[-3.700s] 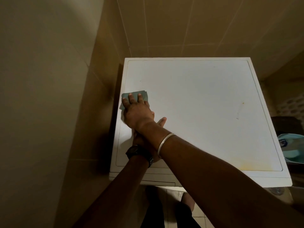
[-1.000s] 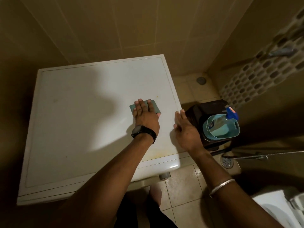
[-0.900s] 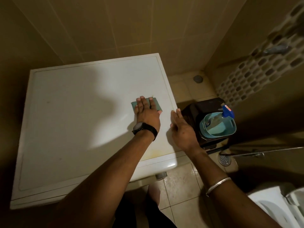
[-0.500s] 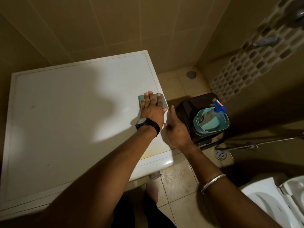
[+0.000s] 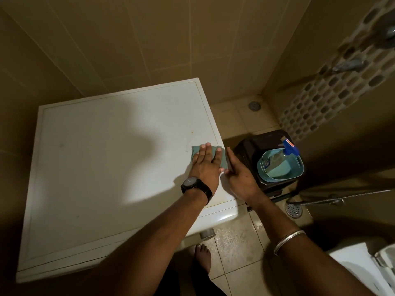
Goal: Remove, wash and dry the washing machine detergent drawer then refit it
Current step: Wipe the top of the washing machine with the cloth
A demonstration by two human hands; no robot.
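Observation:
I look down on the white top of the washing machine (image 5: pixel 102 159). A folded green cloth (image 5: pixel 222 159) lies at the top's right edge. My left hand (image 5: pixel 206 165) presses flat on the cloth with straight fingers. My right hand (image 5: pixel 239 174) is beside it at the machine's right edge, fingers straight, its thumb close to the cloth. The detergent drawer is not visible from this angle.
Right of the machine, a dark bin (image 5: pixel 265 150) carries a teal basin (image 5: pixel 280 167) with a blue-capped spray bottle (image 5: pixel 284 154) lying in it. A floor drain (image 5: pixel 294 209) and a metal hose (image 5: pixel 342 196) are on the tiled floor. A white toilet (image 5: pixel 363 268) sits at bottom right.
My left hand has slid the cloth rightward across the top to the right edge. My right hand has come in close beside it. The view has shifted right.

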